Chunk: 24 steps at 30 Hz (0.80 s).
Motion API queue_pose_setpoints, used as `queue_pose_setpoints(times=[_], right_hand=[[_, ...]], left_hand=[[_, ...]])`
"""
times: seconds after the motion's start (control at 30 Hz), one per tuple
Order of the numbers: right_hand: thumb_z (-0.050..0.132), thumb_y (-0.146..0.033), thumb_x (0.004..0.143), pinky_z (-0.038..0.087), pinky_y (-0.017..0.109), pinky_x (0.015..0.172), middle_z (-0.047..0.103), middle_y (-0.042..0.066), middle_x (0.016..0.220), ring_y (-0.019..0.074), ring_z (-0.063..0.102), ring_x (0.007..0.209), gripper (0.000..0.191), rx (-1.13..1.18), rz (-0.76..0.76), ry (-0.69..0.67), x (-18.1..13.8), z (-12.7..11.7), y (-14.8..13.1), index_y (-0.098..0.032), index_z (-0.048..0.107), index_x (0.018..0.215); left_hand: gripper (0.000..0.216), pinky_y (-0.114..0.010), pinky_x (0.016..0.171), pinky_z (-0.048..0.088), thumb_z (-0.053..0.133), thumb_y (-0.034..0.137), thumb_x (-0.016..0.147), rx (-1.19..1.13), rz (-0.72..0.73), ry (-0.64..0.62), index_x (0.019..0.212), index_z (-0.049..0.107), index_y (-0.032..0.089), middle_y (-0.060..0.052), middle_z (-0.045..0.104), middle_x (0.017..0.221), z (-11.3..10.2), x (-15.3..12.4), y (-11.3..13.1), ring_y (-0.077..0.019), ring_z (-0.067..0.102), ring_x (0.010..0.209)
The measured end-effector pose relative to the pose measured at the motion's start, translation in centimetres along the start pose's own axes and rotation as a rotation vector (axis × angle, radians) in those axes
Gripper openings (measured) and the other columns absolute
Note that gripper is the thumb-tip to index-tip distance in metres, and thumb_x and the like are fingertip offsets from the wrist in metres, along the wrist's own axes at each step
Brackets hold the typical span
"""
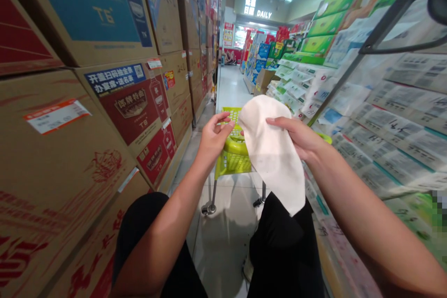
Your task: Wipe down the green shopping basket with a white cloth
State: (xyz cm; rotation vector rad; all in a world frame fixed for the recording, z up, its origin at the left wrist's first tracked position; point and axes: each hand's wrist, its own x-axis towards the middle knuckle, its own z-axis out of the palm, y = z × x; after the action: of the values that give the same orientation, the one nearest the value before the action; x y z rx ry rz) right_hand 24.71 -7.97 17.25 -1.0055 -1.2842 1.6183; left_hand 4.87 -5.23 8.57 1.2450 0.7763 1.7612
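A white cloth (275, 149) hangs from my right hand (296, 135), whose thumb presses on its front while the other fingers are behind it. Its lower corner droops over my right knee. My left hand (218, 132) is just left of the cloth, fingers curled loosely and apart, with nothing visible in them. That hand is close to the handle of a yellow-green shopping cart (236, 145) standing in front of me. Part of the cart is hidden behind the cloth.
Stacked cardboard boxes (118, 102) line the left side. Packs of tissue paper (405, 116) are piled on the right, beneath a dark metal frame (384, 32). The tiled aisle floor (228, 84) runs ahead between them, past a brown carton (264, 81) and more displays.
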Motion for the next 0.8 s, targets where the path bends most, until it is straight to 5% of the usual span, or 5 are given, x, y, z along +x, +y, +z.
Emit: queue_pose_setpoints(times=[0.13,0.47,0.63,0.8], right_hand=[[0.073,-0.024,0.081,0.066,0.049,0.09,0.082,0.013,0.098,0.0323,0.08,0.092,0.029,-0.076,-0.047,0.02,0.0,0.2,0.3,-0.016,0.071,0.108],[0.072,-0.034,0.084,0.065,0.048,0.089,0.081,0.011,0.097,0.0301,0.078,0.094,0.026,-0.201,-0.128,0.08,1.3,-1.0,0.4,-0.02,0.07,0.106],[0.043,-0.058,0.097,0.061,0.054,0.087,0.079,0.012,0.103,0.0312,0.076,0.106,0.05,-0.281,-0.208,0.035,1.9,-3.6,-0.7,-0.018,0.069,0.112],[0.055,-0.049,0.089,0.064,0.052,0.086,0.079,0.012,0.098,0.0305,0.076,0.099,0.04,-0.327,-0.182,-0.025,2.6,-4.9,-0.4,-0.018,0.067,0.111]], left_hand=[[0.038,-0.027,0.072,0.051,0.083,0.05,0.074,0.052,0.007,-0.098,0.09,0.07,0.018,-0.003,0.071,0.086,-0.1,0.1,-0.1,-0.0155,0.065,0.078],[0.022,-0.024,0.057,0.038,0.048,0.038,0.093,0.076,0.045,0.026,0.076,0.045,0.024,0.003,0.041,0.067,-0.9,1.4,-1.9,-0.0133,0.045,0.062],[0.025,-0.024,0.053,0.036,0.046,0.038,0.097,0.06,0.05,0.093,0.076,0.041,0.024,0.003,0.037,0.064,-0.6,2.2,-2.3,-0.0129,0.041,0.057],[0.025,-0.023,0.053,0.036,0.049,0.04,0.097,0.047,0.049,0.184,0.078,0.044,0.024,0.004,0.04,0.067,-0.4,2.2,-1.7,-0.0116,0.043,0.057]])
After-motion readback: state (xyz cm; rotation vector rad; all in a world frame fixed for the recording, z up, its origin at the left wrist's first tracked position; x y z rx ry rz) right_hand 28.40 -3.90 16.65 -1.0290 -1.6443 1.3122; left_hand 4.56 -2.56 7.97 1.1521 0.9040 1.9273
